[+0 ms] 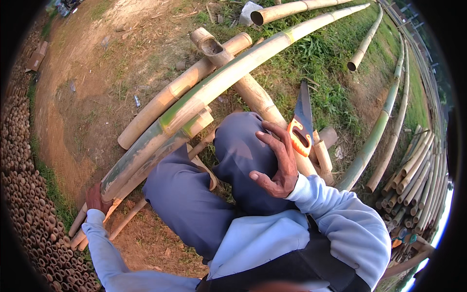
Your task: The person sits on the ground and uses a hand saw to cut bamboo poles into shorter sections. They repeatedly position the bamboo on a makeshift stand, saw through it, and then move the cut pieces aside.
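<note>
A long green and tan bamboo pole (pixel 233 65) runs from the lower left up to the far right. My left hand (pixel 98 198) is closed round it near its lower left end. Over my right knee hovers my right hand (pixel 279 165), fingers spread and holding nothing. Just beyond that hand, a handsaw (pixel 302 114) with an orange handle rests against a bamboo support (pixel 258 100). The long pole crosses over this support. A thicker bamboo piece (pixel 170 97) lies beside the pole on its far side, also across the support.
Stacked bamboo pieces (pixel 29 219) show their cut ends at the left. More poles (pixel 374 131) lie on the grass at the right, near a bundle of bamboo (pixel 413 180). A pale stone block (pixel 249 13) sits at the far side beside another pole (pixel 292 9).
</note>
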The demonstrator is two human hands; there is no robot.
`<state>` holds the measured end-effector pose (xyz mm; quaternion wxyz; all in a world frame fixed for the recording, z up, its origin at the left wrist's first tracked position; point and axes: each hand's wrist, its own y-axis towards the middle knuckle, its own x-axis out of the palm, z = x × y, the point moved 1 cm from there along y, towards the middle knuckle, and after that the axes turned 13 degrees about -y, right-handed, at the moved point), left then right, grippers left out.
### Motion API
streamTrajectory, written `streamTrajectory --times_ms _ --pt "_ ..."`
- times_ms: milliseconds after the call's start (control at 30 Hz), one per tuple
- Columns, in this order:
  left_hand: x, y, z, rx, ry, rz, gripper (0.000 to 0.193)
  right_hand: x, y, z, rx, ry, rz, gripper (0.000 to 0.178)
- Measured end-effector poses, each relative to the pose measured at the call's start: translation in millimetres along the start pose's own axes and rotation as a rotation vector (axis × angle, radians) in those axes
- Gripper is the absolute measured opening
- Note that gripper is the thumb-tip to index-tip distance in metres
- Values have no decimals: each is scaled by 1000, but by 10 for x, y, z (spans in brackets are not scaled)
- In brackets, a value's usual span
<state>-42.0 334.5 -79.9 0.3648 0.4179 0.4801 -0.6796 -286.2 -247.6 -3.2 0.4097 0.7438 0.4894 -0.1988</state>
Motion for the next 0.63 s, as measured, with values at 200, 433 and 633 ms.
streamTrajectory --times_ms 200,433,633 --pt "11 -458 -652 -456 417 -42 93 -125 -11 74 -6 -112 14 79" --pt "130 736 1275 424 -60 447 60 -17 47 135 -7 -91 30 80" --pt "417 1699 3495 392 -72 103 110 -64 48 176 35 -141 26 80"
